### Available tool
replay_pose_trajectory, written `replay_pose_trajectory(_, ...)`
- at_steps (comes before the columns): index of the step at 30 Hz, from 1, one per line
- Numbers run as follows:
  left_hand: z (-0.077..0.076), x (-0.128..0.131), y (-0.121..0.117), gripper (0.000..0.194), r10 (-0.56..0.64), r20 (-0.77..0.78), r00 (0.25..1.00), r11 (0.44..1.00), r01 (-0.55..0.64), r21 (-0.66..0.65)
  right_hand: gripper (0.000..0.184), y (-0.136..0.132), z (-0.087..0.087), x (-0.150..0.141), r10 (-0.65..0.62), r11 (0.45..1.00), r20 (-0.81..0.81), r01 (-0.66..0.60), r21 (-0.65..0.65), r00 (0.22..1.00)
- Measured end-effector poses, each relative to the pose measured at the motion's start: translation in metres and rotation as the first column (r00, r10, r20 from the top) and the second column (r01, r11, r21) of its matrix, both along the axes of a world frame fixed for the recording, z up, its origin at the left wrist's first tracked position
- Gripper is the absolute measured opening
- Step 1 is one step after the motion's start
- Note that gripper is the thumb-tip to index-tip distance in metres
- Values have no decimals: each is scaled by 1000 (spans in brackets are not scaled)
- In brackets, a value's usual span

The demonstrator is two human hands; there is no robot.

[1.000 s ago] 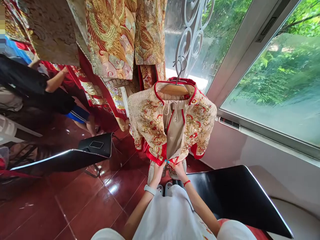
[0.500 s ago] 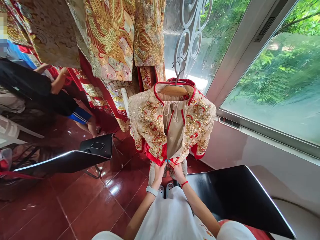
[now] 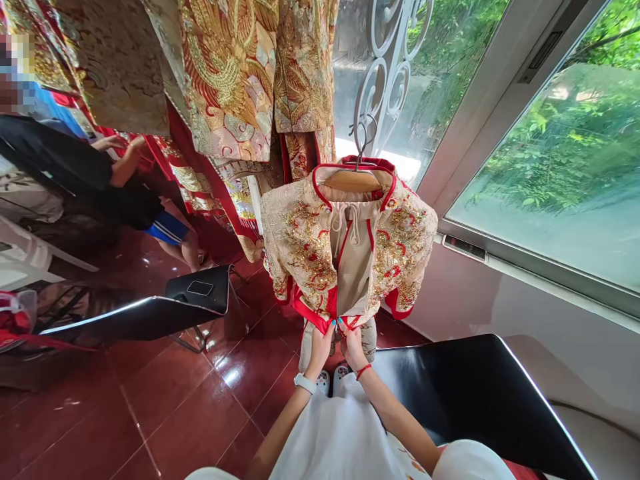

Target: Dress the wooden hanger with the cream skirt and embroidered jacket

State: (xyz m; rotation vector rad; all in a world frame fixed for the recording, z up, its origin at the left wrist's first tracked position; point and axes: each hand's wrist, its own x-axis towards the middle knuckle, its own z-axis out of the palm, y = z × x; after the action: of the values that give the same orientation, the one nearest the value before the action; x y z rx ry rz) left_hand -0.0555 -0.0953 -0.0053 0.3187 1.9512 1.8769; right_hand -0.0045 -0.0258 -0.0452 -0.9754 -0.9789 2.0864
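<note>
In the head view a cream jacket (image 3: 305, 247) with gold embroidery and red trim hangs from a wooden hanger (image 3: 353, 180) by the window. Its front is open from the collar down, and tied cords (image 3: 354, 223) show at the neck inside. My left hand (image 3: 321, 343) pinches the lower front corner of the left panel. With thumb and fingers closed, my right hand (image 3: 353, 343) grips the matching corner of the right panel. The two hands are close together, the panel corners nearly meeting. Pale fabric (image 3: 369, 339) with patterns hangs behind and below the hem.
Other embroidered garments (image 3: 235, 80) hang at the upper left. A black chair (image 3: 440, 393) stands at my right; another black seat (image 3: 150, 320), with a phone (image 3: 200, 288) on it, is at left. A person in black (image 3: 60, 160) stands farther left. A window (image 3: 550, 167) fills the right.
The view has shifted slightly, so everything sits a little farther right. Both hands keep their hold on the jacket's lower corners. The other person's hands have moved slightly.
</note>
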Motion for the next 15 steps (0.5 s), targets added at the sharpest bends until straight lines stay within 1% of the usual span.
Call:
replay_pose_trajectory(3,-7,1,0,19,8,58,998,1000,-9,21,33,1,-2,0,-14,1000,7,14,-10,1000)
replay_pose_trajectory(6,-16,2,1,17,21,142,990,997,-32,75,33,6,-1,0,20,999,21,-19,-27,1000)
replay_pose_trajectory(9,-25,6,4,26,44,265,963,985,-86,151,34,14,-1,6,90,995,51,-87,-46,995)
replay_pose_trajectory(12,-34,10,7,32,21,433,901,966,-130,224,33,17,-2,26,181,981,127,-170,-92,975)
replay_pose_trajectory(15,-42,11,10,36,1,503,864,960,-142,243,34,16,-4,54,274,959,251,-244,-144,929)
